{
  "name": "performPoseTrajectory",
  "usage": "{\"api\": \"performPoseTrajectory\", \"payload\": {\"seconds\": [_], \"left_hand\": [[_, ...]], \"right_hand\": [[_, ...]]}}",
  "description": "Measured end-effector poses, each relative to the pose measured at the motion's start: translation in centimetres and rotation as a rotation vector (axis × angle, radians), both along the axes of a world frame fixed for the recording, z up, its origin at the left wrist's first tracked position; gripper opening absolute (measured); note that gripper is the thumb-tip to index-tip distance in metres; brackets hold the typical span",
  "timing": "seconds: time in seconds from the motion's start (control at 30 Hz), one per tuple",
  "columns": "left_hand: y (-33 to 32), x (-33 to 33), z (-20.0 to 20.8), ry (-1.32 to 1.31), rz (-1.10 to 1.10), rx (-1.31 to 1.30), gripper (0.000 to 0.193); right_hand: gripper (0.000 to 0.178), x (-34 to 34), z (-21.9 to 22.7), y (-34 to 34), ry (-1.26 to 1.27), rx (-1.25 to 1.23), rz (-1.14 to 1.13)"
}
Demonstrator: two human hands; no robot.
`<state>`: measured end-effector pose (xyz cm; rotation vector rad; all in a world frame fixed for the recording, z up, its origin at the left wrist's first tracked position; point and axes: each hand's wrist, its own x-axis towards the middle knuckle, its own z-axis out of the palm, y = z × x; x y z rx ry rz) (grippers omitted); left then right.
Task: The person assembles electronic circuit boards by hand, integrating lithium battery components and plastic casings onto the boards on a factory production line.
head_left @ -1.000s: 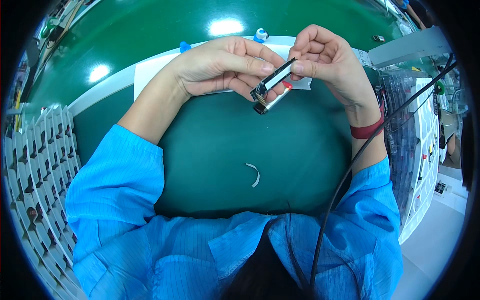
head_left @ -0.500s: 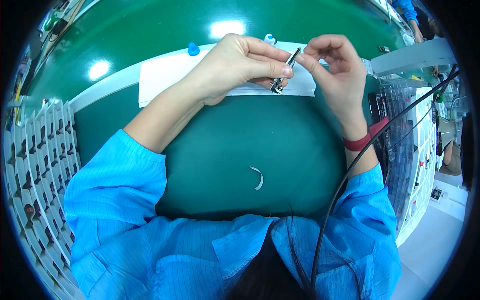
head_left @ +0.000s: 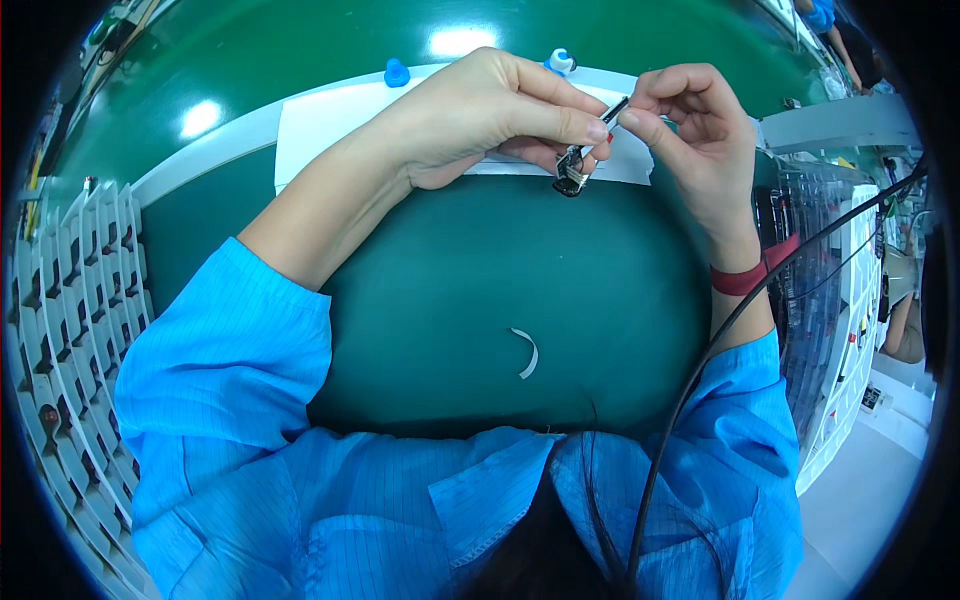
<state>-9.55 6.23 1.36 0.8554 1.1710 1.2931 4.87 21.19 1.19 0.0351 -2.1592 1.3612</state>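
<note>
A small, thin black electronic part with a pale, ribbed bit at its lower end is pinched between the thumb and fingers of my left hand. It is held tilted above the far side of the mat, and its middle is hidden by those fingers. My right hand, with a red band round its wrist, has its thumb and forefinger closed at the part's slim upper end. Under both hands lies a white sheet. A curved pale strip rests on the green mat nearer to me.
White slotted racks holding small dark parts stand at left. Clear trays are stacked at right, with a black cable crossing before them. A blue-capped item and a white-and-blue bottle stand beyond the sheet. Another person's arm shows far right.
The view has shifted slightly. My hands stay together at the black part, which has turned a little, so the ribbed bit at its lower end shows more.
</note>
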Motion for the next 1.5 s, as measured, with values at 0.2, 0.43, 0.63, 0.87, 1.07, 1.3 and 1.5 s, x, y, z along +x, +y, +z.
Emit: {"api": "performPoseTrajectory", "payload": {"seconds": [0.2,0.43,0.63,0.87,1.07,1.3,1.5], "left_hand": [[0.1,0.2,-0.7,-0.083,0.079,0.010,0.027],[0.0,1.0,0.3,-0.064,0.121,0.046,0.029],[0.3,0.5,0.1,-0.042,0.072,0.072,0.029],[0.2,0.2,-0.5,-0.154,0.106,0.067,0.030],[0.4,-0.9,-0.1,-0.334,0.005,0.129,0.038],[0.3,-1.5,-0.8,-0.504,-0.048,0.248,0.040],[0.5,-1.4,-1.3,-0.430,-0.128,0.181,0.035]], "right_hand": [[0.014,-0.1,0.2,-1.3,0.009,0.455,-0.111],[0.019,-0.4,-0.1,-1.9,0.188,0.141,-0.261],[0.020,-0.8,0.0,-1.9,0.211,0.231,-0.372],[0.021,-0.4,1.0,-2.4,0.094,0.225,-0.126],[0.022,-2.1,-0.1,7.0,-0.045,-0.137,-0.428],[0.026,-1.7,1.1,2.8,-0.462,-0.409,-0.273],[0.024,-0.8,-0.4,0.4,-0.358,-0.795,0.201]]}}
